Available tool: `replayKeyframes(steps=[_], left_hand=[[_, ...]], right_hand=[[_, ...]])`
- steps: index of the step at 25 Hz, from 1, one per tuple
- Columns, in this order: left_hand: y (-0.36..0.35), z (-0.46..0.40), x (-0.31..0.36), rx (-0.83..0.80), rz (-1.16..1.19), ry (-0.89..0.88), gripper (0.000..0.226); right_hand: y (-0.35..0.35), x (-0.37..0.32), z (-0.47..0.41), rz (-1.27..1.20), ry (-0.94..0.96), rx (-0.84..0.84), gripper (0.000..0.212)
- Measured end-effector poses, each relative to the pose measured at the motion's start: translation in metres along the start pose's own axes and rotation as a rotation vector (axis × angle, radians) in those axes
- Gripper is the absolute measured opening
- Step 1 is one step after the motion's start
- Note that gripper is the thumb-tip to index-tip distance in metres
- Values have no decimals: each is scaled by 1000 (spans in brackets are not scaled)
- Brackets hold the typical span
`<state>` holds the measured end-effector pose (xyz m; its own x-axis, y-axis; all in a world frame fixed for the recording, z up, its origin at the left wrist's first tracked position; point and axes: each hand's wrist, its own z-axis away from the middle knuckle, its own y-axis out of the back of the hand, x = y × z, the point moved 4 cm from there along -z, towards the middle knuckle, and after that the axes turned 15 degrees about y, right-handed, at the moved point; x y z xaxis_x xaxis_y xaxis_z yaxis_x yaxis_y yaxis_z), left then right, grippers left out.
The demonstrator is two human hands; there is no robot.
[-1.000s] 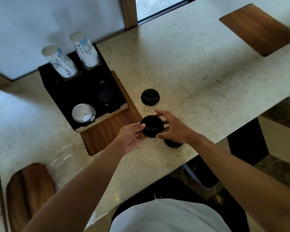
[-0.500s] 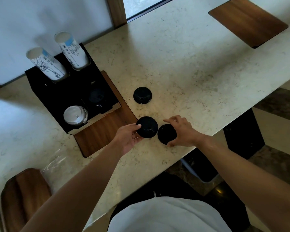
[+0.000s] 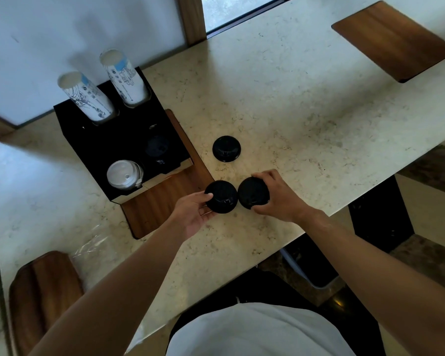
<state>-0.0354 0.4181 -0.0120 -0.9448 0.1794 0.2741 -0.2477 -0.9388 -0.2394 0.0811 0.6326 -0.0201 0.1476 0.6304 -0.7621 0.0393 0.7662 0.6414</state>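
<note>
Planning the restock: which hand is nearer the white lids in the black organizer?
Left. The left hand, holding a black lid, sits just right of the white lids, nearer the person; the right hand, gripping a second black lid, lies farther right.

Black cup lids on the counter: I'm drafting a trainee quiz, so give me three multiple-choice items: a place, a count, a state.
1. Where does the untouched black lid lie?
A) on the marble counter
B) on the floor
C) on a chair

2. How many paper cup stacks stand in the black organizer?
A) one
B) two
C) four

3. What is the left hand doing?
A) lying flat
B) gripping a second black lid
C) pointing

Key: 1A, it lies on bare marble; 2B, two stacks rise at the organizer's back; 3B, its thumb and fingers hold that lid's edge.
</note>
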Motion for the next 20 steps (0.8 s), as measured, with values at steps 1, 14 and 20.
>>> replayKeyframes(steps=[1, 14, 20], left_hand=[[3, 1, 2, 8, 22, -12, 27], [26, 17, 13, -47, 54, -10, 28], [37, 18, 24, -114, 155, -25, 41]], right_hand=[[1, -5, -6, 7, 24, 12, 90], [-29, -58, -54, -326, 104, -34, 86], [-34, -72, -73, -344, 153, -95, 83]])
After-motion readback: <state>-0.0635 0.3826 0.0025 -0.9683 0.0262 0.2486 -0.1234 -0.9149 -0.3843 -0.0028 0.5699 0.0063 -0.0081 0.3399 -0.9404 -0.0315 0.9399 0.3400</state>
